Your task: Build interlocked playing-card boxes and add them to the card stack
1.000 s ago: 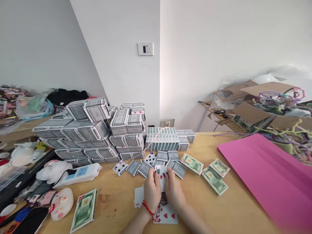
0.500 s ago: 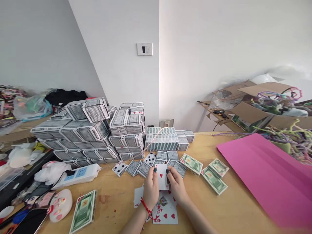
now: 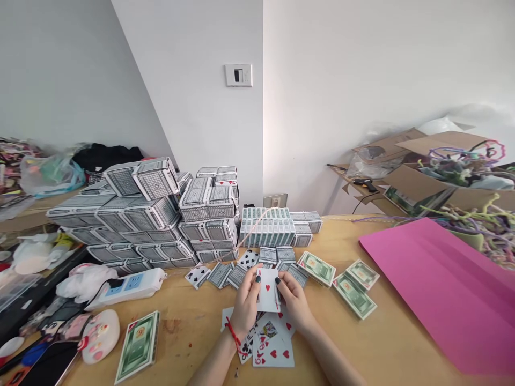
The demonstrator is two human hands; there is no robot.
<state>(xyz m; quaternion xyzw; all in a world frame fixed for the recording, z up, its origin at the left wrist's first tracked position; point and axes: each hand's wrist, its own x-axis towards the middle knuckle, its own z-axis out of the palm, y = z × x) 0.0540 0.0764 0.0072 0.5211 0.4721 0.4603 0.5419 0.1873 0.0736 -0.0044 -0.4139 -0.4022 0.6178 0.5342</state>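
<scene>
An ace of hearts [image 3: 267,292] faces me, held upright between both hands; whether more cards sit behind it is hard to make out. My left hand [image 3: 246,305] pinches its left edge, thumb on the face. On the right edge, my right hand [image 3: 295,303] grips it the same way. Below the hands, several face-up playing cards [image 3: 277,356] overlap on the table, among them hearts, clubs and a picture card. Just beyond lie more loose cards [image 3: 220,275], mostly showing patterned grey backs, a few face up.
Bundled card decks [image 3: 139,220] are stacked high at the back left, beside a row of boxed decks [image 3: 267,226]. Green card boxes [image 3: 317,268] lie right and left. A power strip [image 3: 134,288], a phone [image 3: 52,364], pink sheet [image 3: 438,300] and cardboard box [image 3: 426,187] surround the wooden table [image 3: 185,332].
Both hands stay on the ace of hearts, with the left wrist shifted slightly left. More of the club card beneath now shows. The camera view has tilted a little.
</scene>
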